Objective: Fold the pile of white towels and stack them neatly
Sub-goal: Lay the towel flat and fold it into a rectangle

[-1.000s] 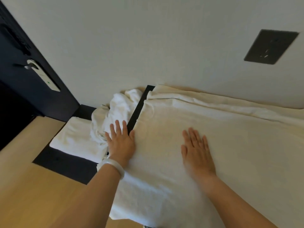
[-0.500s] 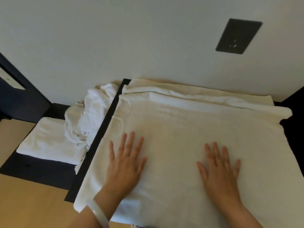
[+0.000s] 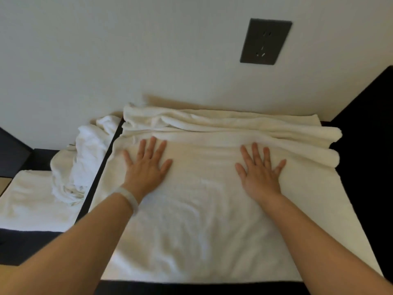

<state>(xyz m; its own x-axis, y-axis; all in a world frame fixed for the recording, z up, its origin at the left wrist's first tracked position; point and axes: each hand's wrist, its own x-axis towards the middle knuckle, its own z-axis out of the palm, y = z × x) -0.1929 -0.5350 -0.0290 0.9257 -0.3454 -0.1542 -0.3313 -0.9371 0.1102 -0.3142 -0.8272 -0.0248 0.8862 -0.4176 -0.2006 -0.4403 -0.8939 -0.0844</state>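
Off-white wall (image 3: 148, 50), plain; black surface (image 3: 365, 177) beneath. On it we log one white towel (image 3: 202, 231) spread wide, a crumpled towel (image 3: 85, 158) at left, our left hand (image 3: 146, 167) and right hand (image 3: 260, 173) pressing the white towel, fingers splayed flat; one dark wall socket (image 3: 265, 41).

Left forearm (image 3: 85, 235), right forearm (image 3: 319, 228) bare; left grip (image 3: 146, 169), right grip (image 3: 260, 173) bare; smooth plain whitish bangle (image 3: 127, 199) on left wrist

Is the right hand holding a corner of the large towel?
No, the right hand lies flat, palm down, on the large towel, away from its corners.
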